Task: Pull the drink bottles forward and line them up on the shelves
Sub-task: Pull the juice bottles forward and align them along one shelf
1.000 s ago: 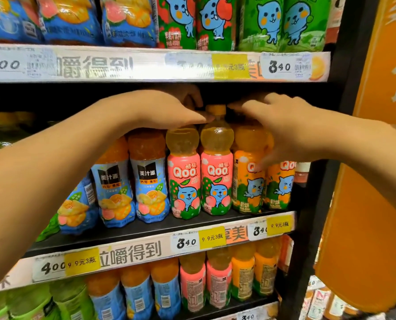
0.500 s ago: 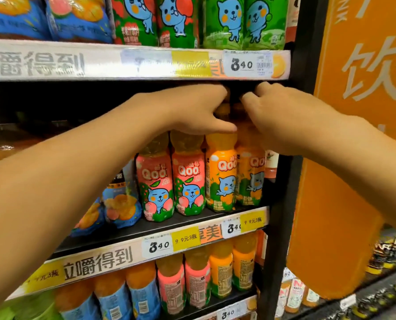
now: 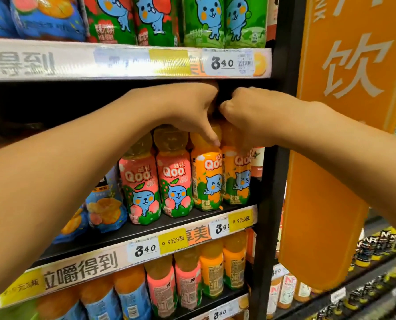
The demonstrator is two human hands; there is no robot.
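On the middle shelf (image 3: 169, 227) two orange Qoo bottles stand at the right end, the left one (image 3: 207, 179) and the right one (image 3: 237, 176). My left hand (image 3: 187, 109) curls over the top of the left orange bottle, thumb down on its shoulder. My right hand (image 3: 245, 114) curls over the top of the right orange bottle. Both caps are hidden under my fingers. Two pink Qoo bottles (image 3: 155, 183) stand upright just left of them.
Blue-labelled juice bottles (image 3: 104, 204) lean behind my left forearm. The upper shelf edge (image 3: 128, 61) hangs close above my hands. A black upright post (image 3: 270, 181) and an orange sign (image 3: 344, 112) bound the right side. More bottles fill the lower shelf (image 3: 192, 280).
Both hands slid right, from the pink and orange bottle tops onto the two orange bottles at the shelf's right end, and now meet knuckle to knuckle. The camera swung right too.
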